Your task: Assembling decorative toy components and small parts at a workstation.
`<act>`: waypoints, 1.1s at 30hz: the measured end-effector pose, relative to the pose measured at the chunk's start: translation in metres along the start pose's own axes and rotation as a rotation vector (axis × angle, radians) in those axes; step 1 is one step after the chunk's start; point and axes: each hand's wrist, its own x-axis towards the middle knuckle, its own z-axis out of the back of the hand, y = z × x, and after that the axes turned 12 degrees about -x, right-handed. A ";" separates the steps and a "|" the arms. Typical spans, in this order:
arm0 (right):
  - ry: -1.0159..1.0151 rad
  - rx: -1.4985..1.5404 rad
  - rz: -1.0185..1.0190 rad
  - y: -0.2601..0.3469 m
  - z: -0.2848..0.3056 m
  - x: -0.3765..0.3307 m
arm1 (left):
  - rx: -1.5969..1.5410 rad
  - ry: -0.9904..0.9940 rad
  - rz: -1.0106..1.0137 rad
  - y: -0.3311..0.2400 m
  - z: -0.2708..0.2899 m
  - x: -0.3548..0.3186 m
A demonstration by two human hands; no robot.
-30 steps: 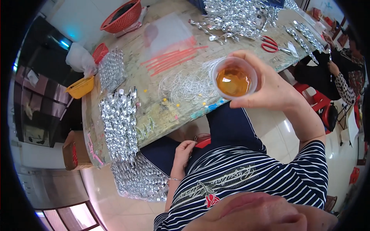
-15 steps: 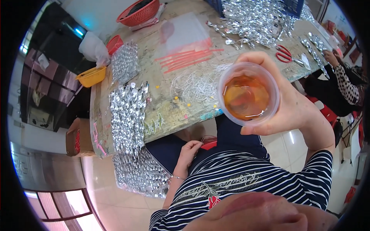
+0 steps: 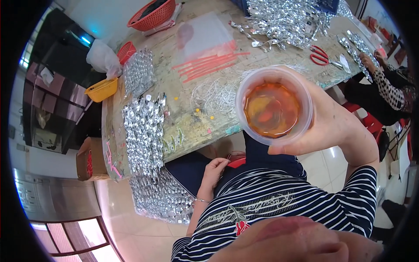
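Raised in front of me, a clear plastic cup (image 3: pixel 244 126) of amber liquid is gripped by my right hand (image 3: pixel 327 120), its fingers wrapped round the far side and thumb at the near side. Low by my lap, my left hand (image 3: pixel 214 169) is closed, fingertips pinched near some thin reddish strands; whatever it holds is too small to make out. Beyond the cup, partly covered by it, lies a tangle of white string (image 3: pixel 214 96) on the worktable (image 3: pixel 187 124). Silver foil-like strips (image 3: pixel 144 135) hang over the table's left edge.
Red-handled scissors (image 3: pixel 320 56), red strips (image 3: pixel 209 65) and a heap of silver pieces (image 3: pixel 283 22) lie on the table. A red basket (image 3: pixel 152 15) and yellow basket (image 3: pixel 102 89) stand left. A co-worker's hands (image 3: pixel 369 63) handle silver strips at right. A cardboard box (image 3: pixel 92 159) sits lower left.
The cup in my right hand has shifted slightly left and its liquid surface has levelled somewhat. My left hand has stayed in place. The co-worker's hands have moved along the silver strips.
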 end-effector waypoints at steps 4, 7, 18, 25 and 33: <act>-0.002 0.002 0.082 -0.001 0.000 -0.001 | -0.011 -0.013 0.001 -0.001 -0.003 -0.001; 0.011 -0.111 0.144 0.002 0.003 -0.003 | -0.002 0.003 -0.035 -0.002 -0.003 -0.001; 0.019 -0.023 0.213 0.005 -0.003 -0.010 | -0.035 0.034 0.000 0.004 0.005 0.004; 0.067 0.034 0.201 0.009 -0.003 -0.013 | -0.150 0.002 0.017 0.007 0.002 0.001; 0.057 0.153 0.189 0.011 -0.008 -0.017 | -0.126 0.061 -0.013 0.008 0.002 0.004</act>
